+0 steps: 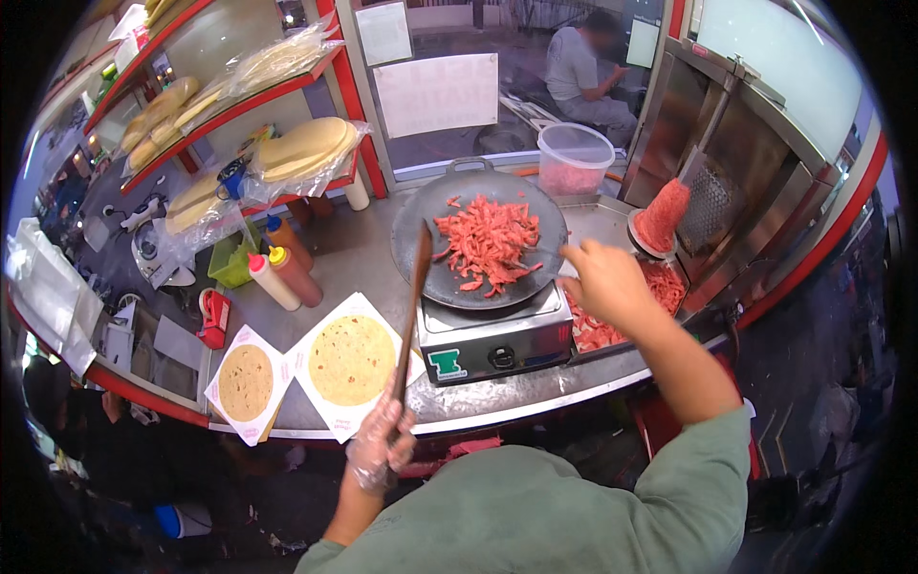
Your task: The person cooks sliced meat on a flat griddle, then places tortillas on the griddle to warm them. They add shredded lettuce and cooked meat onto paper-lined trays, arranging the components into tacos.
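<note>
My left hand [384, 435], in a clear plastic glove, is closed around a long, narrow, brown blade-like tool [417, 301]. The tool points away from me, and its far end overlaps the left rim of the round dark griddle pan [421, 191]. A heap of reddish sliced meat [488, 239] lies in the pan. Bare, my right hand [602, 277] is at the pan's right rim with its fingers curled. A thin grey piece seems to run from those fingers toward the meat; its kind is unclear. The pan sits on a metal stove [492, 335] with a black knob.
Left of the stove, two flatbreads [351, 360] lie on white papers beside sauce bottles [295, 275]. Bagged breads [304, 150] fill red-edged shelves. To the right are a meat tray [665, 287], a meat cone [662, 215] on a spit and a clear tub [574, 158]. Someone sits beyond the glass.
</note>
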Available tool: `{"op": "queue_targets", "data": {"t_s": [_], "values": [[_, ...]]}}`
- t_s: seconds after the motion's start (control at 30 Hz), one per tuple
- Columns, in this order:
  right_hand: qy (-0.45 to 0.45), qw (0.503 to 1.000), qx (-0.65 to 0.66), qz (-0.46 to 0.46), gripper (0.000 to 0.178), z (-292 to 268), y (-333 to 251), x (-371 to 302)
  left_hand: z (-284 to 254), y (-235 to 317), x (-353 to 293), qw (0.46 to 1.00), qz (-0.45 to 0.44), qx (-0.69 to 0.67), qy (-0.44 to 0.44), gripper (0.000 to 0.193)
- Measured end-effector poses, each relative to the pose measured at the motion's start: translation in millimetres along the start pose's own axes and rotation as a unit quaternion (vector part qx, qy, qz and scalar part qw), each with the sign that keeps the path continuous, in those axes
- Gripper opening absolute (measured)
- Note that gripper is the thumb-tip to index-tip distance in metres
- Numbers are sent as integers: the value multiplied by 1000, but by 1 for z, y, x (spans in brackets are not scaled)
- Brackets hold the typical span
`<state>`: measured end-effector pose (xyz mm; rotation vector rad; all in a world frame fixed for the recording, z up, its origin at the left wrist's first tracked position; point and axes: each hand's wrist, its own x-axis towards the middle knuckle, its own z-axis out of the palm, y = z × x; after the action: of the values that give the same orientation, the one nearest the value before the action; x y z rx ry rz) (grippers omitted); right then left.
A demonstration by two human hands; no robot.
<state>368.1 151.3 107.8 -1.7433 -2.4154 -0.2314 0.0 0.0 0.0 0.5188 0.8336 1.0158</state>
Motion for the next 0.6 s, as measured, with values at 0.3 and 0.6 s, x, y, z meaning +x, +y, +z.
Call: {"op": "queue_targets", "data": {"t_s": [0.3,0.6], "values": [[-2,954,265,138,40,35,38,47,15,20,29,998,40,42,-9,57],[-11,953,280,115,35,44,103,56,5,24,45,996,41,73,13,62]]}}
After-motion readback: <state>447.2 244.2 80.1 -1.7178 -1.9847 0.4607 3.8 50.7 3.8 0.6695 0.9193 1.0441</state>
